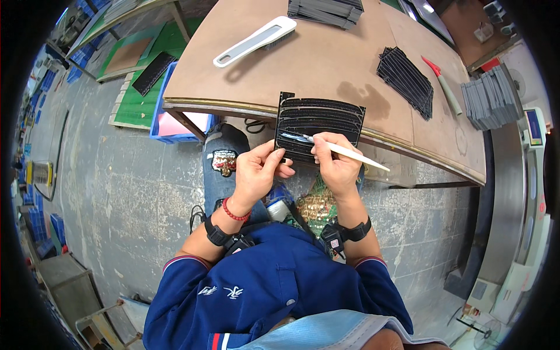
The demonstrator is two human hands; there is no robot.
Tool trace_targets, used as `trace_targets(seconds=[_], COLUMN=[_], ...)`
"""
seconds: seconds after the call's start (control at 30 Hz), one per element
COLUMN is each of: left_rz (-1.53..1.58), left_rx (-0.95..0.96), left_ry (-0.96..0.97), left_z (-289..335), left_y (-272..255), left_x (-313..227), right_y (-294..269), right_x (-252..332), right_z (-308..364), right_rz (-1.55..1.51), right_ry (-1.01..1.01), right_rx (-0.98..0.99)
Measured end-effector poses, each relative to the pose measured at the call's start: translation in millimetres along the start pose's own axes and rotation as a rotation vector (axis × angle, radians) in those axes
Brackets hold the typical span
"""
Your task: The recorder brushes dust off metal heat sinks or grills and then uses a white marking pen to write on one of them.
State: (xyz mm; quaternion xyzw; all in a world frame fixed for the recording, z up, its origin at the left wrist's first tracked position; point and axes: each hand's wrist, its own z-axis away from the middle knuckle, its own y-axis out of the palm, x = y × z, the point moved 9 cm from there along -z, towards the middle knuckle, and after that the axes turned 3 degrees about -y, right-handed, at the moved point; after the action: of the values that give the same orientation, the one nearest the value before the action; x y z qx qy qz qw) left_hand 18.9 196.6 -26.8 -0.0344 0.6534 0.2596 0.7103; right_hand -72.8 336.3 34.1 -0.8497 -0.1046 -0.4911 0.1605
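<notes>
A black slotted panel leans over the table's front edge, its upper part above the tabletop. By its lower left corner I grip it with my left hand, thumb on top and fingers curled beneath. My right hand is closed around a knife with a long cream handle and a slim shiny blade. The blade points left and lies over the panel's lower slots; whether it touches them I cannot tell.
On the brown table lie a white-handled brush, a stack of dark panels, fanned black slotted panels and a red-tipped cream tool. Grey panels stand at the right. A blue crate sits left, below the table.
</notes>
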Motion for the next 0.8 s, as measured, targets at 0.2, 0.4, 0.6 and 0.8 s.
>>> trace_targets(seconds=[0.2,0.4,0.6,0.8], left_rz=[-0.012,-0.011,-0.007,0.075], left_rx=[-0.012,-0.019,-0.001,0.008], left_ry=[-0.007,-0.012,-0.024,-0.02], left_z=[1.3,1.6,1.8,-1.7], left_y=[0.3,-1.6,0.6,-4.6], left_x=[1.1,2.1,2.1,2.8], right_y=[13.9,26.1,4.6,-42.8], right_x=[9.1,13.1,-0.6,-7.8], right_z=[-2.8,-3.5,0.2,11.6], right_rz=[-0.005,0.027,-0.331,-0.267], right_ry=[-0.085,-0.134,0.168,0.108], right_rx=[0.02,0.031,-0.109,-0.191])
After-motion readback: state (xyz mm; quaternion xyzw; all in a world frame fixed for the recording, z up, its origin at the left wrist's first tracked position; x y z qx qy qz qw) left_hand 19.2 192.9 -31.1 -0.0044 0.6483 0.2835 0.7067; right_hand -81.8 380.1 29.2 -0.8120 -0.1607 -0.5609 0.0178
